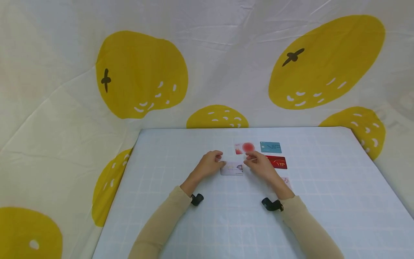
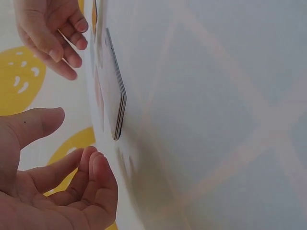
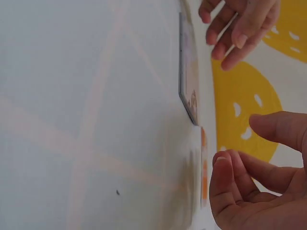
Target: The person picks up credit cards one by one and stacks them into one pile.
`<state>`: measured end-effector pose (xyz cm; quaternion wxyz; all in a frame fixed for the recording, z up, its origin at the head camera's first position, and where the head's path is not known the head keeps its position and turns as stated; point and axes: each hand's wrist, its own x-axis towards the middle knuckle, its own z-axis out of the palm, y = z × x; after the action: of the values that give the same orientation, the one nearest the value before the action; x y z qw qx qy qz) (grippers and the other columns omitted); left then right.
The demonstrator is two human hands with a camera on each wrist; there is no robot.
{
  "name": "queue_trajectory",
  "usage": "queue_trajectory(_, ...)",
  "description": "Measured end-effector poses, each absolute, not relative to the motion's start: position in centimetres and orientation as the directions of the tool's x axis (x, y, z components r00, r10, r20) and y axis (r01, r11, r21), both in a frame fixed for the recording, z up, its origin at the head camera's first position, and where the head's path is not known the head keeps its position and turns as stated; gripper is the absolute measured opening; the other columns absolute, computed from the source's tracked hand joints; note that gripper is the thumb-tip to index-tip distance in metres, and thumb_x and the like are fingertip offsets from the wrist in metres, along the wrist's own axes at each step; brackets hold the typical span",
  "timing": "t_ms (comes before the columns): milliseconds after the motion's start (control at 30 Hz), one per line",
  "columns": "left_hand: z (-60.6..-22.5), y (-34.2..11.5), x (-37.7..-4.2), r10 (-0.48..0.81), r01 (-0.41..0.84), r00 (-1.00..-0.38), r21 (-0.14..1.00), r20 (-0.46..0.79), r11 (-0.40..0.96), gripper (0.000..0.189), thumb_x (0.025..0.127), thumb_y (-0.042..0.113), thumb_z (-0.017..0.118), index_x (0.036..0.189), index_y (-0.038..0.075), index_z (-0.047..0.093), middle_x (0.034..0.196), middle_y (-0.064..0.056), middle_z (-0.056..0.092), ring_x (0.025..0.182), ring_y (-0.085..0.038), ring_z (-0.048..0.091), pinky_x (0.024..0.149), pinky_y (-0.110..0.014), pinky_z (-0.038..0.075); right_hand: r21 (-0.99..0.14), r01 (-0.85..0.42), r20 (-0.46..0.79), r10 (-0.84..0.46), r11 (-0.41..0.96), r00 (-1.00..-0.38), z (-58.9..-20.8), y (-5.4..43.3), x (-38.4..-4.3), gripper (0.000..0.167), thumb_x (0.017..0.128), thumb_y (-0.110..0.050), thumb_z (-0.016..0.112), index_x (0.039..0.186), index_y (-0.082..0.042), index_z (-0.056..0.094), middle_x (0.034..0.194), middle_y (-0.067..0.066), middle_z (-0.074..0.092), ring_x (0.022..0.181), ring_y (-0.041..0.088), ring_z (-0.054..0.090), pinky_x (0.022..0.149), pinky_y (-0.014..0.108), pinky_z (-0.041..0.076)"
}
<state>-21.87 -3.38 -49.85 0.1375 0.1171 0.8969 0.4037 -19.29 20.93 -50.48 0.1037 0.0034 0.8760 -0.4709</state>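
Note:
A small stack of pale cards (image 1: 231, 169) lies flat on the table, its layered edge plain in the left wrist view. My left hand (image 1: 211, 163) hovers at the stack's left end, fingers loosely bent with a gap to the thumb. At the other end my right hand (image 1: 258, 164) is held the same way, thumb apart from the fingers. Neither hand holds anything. Just behind lies a white card with a red circle (image 1: 248, 147). The right hand partly covers a red VIP card (image 1: 279, 162).
A teal VIP card (image 1: 271, 147) lies at the back right. Beside the right wrist, a pale pink patterned card (image 1: 286, 181) shows partly. The table (image 1: 168, 151) has a light checked cloth, and a fruit-patterned curtain (image 1: 226, 72) hangs behind its far edge.

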Motion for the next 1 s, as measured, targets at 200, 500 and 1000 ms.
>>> queue_trajectory(200,-49.8,-2.2,-23.2,0.307,0.091,-0.939,0.747,-0.157,0.658,0.043,0.096,0.026,0.068,0.133,0.006,0.060,0.116,-0.006,0.062,0.104,-0.021,0.058,0.092,-0.037,0.051,-0.802,0.077,-0.158,-0.087,0.592,-0.984,-49.9,21.7,-20.2,0.047,0.099,-0.026,0.064,0.140,-0.005,0.052,0.125,0.015,0.058,0.116,0.035,0.056,0.091,0.044,0.053)
queue_trajectory(500,-50.1,-0.1,-25.9,0.323,0.121,-0.933,0.710,-0.157,0.694,0.045,0.095,0.026,0.069,0.135,0.007,0.058,0.118,-0.007,0.061,0.103,-0.021,0.057,0.092,-0.036,0.051,-0.779,0.069,-0.144,-0.070,0.623,-0.987,-50.0,23.5,-22.8,0.044,0.101,-0.022,0.060,0.140,-0.006,0.049,0.129,0.019,0.056,0.117,0.038,0.053,0.093,0.048,0.051)
queue_trajectory(1000,-50.4,2.4,-27.8,0.315,0.087,-0.921,0.666,-0.230,0.741,0.049,0.094,0.029,0.069,0.138,0.012,0.055,0.122,-0.006,0.059,0.104,-0.019,0.054,0.094,-0.037,0.049,-0.721,0.103,-0.215,-0.080,0.686,-0.973,-50.3,24.5,-25.9,0.048,0.099,-0.016,0.059,0.143,-0.001,0.045,0.123,0.024,0.055,0.103,0.038,0.054,0.092,0.049,0.049)
